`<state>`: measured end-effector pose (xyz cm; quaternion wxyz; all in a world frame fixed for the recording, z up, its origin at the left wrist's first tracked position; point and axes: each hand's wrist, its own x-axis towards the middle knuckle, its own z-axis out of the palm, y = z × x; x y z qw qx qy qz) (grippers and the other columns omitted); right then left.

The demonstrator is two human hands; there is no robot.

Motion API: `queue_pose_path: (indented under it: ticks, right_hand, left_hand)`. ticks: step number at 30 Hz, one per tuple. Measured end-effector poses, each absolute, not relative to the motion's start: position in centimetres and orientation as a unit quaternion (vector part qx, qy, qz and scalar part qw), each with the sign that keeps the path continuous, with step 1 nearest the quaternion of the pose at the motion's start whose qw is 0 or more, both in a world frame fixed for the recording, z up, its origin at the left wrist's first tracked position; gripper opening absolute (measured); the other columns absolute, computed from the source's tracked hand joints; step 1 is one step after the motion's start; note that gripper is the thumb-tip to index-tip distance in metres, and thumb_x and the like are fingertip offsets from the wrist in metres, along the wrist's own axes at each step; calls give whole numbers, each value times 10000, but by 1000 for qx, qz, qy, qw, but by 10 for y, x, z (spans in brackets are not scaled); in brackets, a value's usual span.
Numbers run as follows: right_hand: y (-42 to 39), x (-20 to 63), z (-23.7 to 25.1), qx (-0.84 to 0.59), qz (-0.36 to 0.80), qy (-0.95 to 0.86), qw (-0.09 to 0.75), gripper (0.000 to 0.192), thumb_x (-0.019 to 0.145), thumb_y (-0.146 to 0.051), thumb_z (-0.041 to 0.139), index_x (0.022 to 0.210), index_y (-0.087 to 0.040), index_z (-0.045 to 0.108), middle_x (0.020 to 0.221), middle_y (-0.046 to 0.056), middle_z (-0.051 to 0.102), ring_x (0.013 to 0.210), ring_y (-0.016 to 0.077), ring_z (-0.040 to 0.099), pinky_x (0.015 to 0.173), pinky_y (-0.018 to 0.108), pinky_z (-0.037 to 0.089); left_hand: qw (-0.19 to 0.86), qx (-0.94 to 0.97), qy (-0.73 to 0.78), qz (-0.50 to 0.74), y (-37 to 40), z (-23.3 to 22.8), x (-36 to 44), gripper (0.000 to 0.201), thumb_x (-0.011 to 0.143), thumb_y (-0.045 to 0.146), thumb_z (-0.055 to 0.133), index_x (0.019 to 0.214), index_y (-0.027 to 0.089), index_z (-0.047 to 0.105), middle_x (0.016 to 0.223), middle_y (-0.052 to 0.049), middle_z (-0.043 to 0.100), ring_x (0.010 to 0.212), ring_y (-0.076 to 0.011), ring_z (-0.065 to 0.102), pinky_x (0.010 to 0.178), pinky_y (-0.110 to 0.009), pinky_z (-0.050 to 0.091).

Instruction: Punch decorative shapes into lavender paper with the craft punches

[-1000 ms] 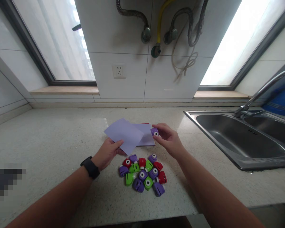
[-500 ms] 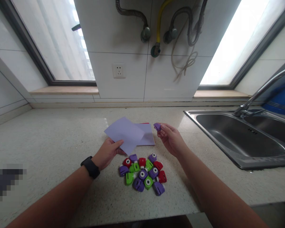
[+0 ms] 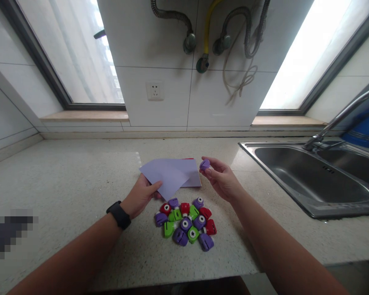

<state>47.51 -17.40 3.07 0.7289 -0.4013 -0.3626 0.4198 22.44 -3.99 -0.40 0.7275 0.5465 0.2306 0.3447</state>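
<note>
A sheet of lilac paper (image 3: 167,178) is pinched at its near left edge by my left hand (image 3: 144,190), thumb on top. Beneath and behind it lies a stack of paper (image 3: 194,173), lilac on top with a bit of red at the far edge. My right hand (image 3: 221,178) grips a small purple craft punch (image 3: 204,165) between thumb and fingers, just right of the stack. Nearer to me, several purple, green and red craft punches (image 3: 186,224) lie clustered on the counter, some showing a white round face with a dark cut-out shape.
The speckled stone counter (image 3: 80,176) runs to the tiled wall. A steel double sink (image 3: 310,176) with a tap (image 3: 341,116) is at the right, a blue object (image 3: 364,127) behind it. A socket (image 3: 155,91) and hoses (image 3: 249,37) are on the wall.
The paper in my left hand has flattened and dropped lower over the stack. The purple craft punch has turned in my right hand's fingers.
</note>
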Motion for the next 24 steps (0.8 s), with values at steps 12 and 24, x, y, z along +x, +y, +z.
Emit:
queue_pose_path:
  ticks: [12,24]
  right_hand:
    - [-177,480,24,-395,419,-439,690,469,586,-135,969,962,-233,707,979,10,751,880,161,760,705,229,617]
    - [-176,476,20,-446,342,-493,664,418,709,-195,916,1033,-279,666,1114,18,705,882,135,666,741,266,574]
  left_hand:
    - [728,487,255,409,-50,22,223,1201,741,94,851,1598,373,58,1250,-60,622,745,-96,656,591,-185,596]
    - [758,489,222,371,-58,23,224,691,779,189,859,1350,229,472,1130,-69,681,782,-118,660,586,-168,555]
